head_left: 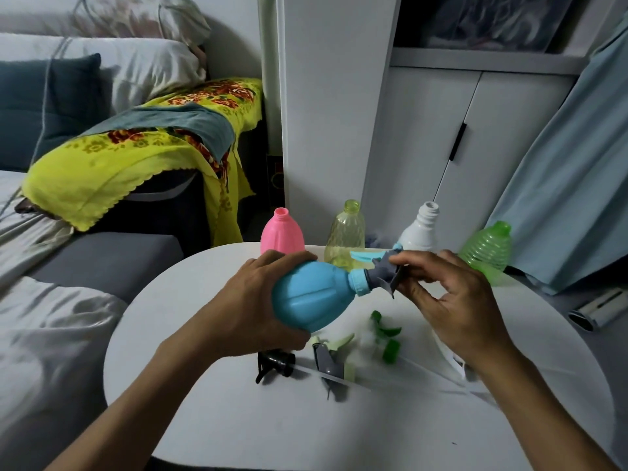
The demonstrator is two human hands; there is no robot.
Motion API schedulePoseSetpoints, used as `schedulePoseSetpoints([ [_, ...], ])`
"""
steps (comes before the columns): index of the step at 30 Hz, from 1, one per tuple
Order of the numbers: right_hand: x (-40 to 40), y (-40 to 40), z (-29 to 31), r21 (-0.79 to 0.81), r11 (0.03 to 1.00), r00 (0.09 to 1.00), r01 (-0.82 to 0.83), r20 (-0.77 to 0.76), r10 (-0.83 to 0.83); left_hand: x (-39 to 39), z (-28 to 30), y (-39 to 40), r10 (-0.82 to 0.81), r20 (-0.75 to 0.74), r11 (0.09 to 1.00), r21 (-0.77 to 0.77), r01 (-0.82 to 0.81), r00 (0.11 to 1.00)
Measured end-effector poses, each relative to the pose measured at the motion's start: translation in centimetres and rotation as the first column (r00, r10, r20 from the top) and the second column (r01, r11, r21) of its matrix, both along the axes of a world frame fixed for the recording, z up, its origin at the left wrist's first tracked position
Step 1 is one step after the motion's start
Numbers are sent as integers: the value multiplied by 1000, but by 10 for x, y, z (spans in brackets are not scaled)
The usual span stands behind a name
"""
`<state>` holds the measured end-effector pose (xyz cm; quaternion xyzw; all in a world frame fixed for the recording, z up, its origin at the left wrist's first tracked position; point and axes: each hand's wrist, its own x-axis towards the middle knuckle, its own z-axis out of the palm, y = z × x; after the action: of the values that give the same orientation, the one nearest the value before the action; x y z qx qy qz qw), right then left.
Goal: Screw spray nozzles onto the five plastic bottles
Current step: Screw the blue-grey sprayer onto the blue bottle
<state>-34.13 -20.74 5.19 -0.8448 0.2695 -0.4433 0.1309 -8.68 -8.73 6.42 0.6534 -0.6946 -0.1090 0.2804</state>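
My left hand (261,300) wraps around the belly of the blue bottle (311,295), which I hold tipped on its side above the white table (210,385), neck pointing toward three o'clock. My right hand (452,300) pinches the grey-and-blue spray nozzle (377,266) sitting on that neck, thumb and fingertips curled on its grey body, trigger sticking out toward eleven o'clock. At twelve o'clock, along the table's far edge, four open-necked bottles stand upright: the pink bottle (282,232), the yellow bottle (345,234), the white bottle (419,229) and, at two o'clock, the green bottle (487,251). Beneath my hands, toward six o'clock, loose nozzles lie on the table: a black nozzle (275,362), a grey nozzle (331,358) and a green nozzle (385,336), blurred.
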Motion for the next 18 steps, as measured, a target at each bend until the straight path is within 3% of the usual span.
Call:
schedulePoseSetpoints([
  [4,-1,-2,-2,-157,987,986,27,-156,-52,-10,-1,11,70,130,996,-71,-61,989],
  [6,2,1,-5,-220,973,966,-65,-258,6,-17,-7,19,55,126,994,-98,-42,990],
  [9,7,10,-9,-115,974,937,-197,-313,153,-16,-14,28,29,178,996,-89,-13,984],
  [18,8,21,-7,128,973,941,-194,-257,221,-5,-14,27,-24,155,1000,-8,25,988],
])
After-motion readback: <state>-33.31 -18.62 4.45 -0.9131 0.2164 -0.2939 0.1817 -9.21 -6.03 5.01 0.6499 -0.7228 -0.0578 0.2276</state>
